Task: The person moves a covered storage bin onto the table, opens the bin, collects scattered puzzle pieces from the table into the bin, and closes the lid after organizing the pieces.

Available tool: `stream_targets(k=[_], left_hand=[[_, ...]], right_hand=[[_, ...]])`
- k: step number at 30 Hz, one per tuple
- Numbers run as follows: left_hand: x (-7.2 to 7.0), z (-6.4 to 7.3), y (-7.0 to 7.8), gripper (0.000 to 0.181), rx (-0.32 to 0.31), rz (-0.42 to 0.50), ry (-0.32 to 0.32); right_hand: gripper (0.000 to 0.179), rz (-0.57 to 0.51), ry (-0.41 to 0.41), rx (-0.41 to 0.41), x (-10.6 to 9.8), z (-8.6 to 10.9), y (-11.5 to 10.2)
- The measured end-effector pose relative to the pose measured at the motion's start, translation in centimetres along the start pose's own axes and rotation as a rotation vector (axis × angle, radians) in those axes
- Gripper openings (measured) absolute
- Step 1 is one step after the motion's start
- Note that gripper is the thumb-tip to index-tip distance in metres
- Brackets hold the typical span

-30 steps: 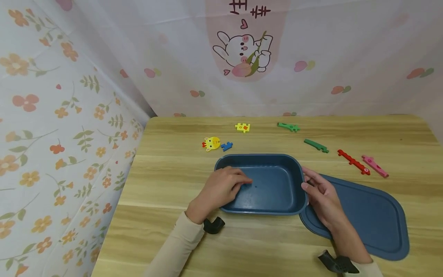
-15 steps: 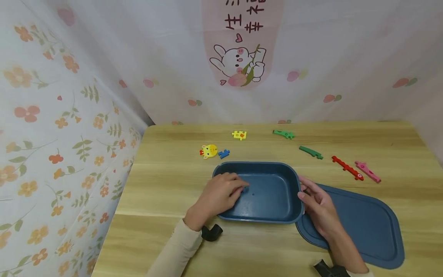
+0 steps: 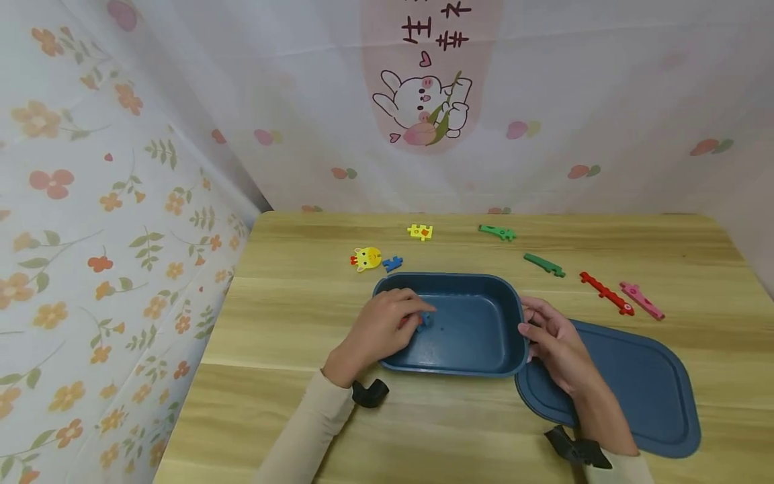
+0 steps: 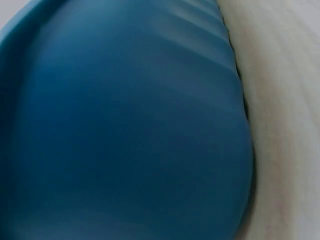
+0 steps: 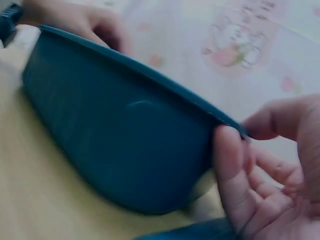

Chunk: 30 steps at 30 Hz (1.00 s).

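Note:
A dark blue plastic box (image 3: 478, 336) stands with its open side up, and my right hand (image 3: 559, 346) grips the rim at its right end. The right wrist view has my right thumb and fingers pinching the corner of the box (image 5: 125, 120). My left hand (image 3: 387, 326) reaches down into the left part of the box, fingers curled. Just under its fingertips a small blue puzzle piece (image 3: 426, 319) shows, with a bit of red beside it. My palm hides the rest of what it holds. The left wrist view is filled by the box wall (image 4: 125, 125).
The matching blue lid (image 3: 629, 390) lies to the right, under my right forearm. Behind the box lie a giraffe-head piece (image 3: 366, 259), a blue piece (image 3: 393, 263), a yellow piece (image 3: 420, 232), two green pieces (image 3: 544, 264), a red piece (image 3: 607, 294) and a pink piece (image 3: 642, 300).
The blue piece and the bit of red now show more clearly at my left fingertips, inside the box. My right hand keeps its grip on the rim. The head view has shifted slightly.

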<state>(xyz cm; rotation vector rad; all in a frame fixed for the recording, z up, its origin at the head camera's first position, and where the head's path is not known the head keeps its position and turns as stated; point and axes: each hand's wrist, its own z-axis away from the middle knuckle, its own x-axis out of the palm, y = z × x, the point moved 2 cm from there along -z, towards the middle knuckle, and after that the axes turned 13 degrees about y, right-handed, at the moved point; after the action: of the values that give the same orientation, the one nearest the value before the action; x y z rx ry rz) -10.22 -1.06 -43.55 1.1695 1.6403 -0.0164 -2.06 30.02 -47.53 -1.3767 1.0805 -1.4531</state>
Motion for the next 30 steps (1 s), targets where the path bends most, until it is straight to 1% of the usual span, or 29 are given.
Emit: stream_targets(k=[2, 6, 10, 12, 13, 16, 19, 21, 23, 27, 29, 30], left_hand=[[0.1, -0.2, -0.3, 0.027, -0.007, 0.036, 0.018], [-0.1, -0.5, -0.7, 0.027, -0.016, 0.1, 0.068], [-1.1, -1.3, -1.4, 0.026, -0.009, 0.124, 0.135], [-1.7, -1.9, -2.3, 0.029, -0.031, 0.103, 0.163], [-2.1, -2.2, -2.8, 0.03, -0.048, 0.078, 0.177], [-2.9, -3.0, -4.9, 0.036, -0.12, -0.046, 0.195], [-3.3, -3.3, -6.9, 0.04, -0.192, -0.174, 0.156], [-3.3, -3.4, -7.9, 0.042, -0.223, -0.218, 0.105], [-3.1, -3.5, -8.6, 0.045, -0.246, -0.228, 0.045], [-2.3, -3.4, -9.7, 0.052, -0.296, -0.227, -0.064], [-1.9, -3.4, -10.0, 0.052, -0.321, -0.229, -0.091], [-1.8, -3.4, -10.0, 0.051, -0.33, -0.228, -0.092]], right_hand=[[0.049, 0.005, -0.03, -0.007, -0.1, -0.7, 0.0], [0.055, -0.037, -0.097, -0.024, -0.6, -1.8, 0.2], [0.056, -0.063, -0.12, -0.031, -1.0, -2.1, 0.2], [0.057, -0.059, -0.114, -0.033, -1.0, -2.1, 0.2], [0.057, -0.055, -0.108, -0.034, -1.1, -2.1, 0.2], [0.058, -0.041, -0.081, -0.035, -1.0, -1.9, 0.2], [0.057, -0.028, -0.06, -0.031, -1.0, -1.9, 0.3], [0.056, -0.024, -0.055, -0.03, -1.0, -1.9, 0.3], [0.055, -0.02, -0.039, -0.033, -1.0, -1.9, 0.3], [0.055, -0.004, 0.001, -0.02, -1.3, -2.0, 0.1], [0.056, 0.001, 0.017, -0.01, -1.4, -2.0, 0.0], [0.057, 0.004, 0.026, -0.005, -1.5, -2.0, -0.1]])
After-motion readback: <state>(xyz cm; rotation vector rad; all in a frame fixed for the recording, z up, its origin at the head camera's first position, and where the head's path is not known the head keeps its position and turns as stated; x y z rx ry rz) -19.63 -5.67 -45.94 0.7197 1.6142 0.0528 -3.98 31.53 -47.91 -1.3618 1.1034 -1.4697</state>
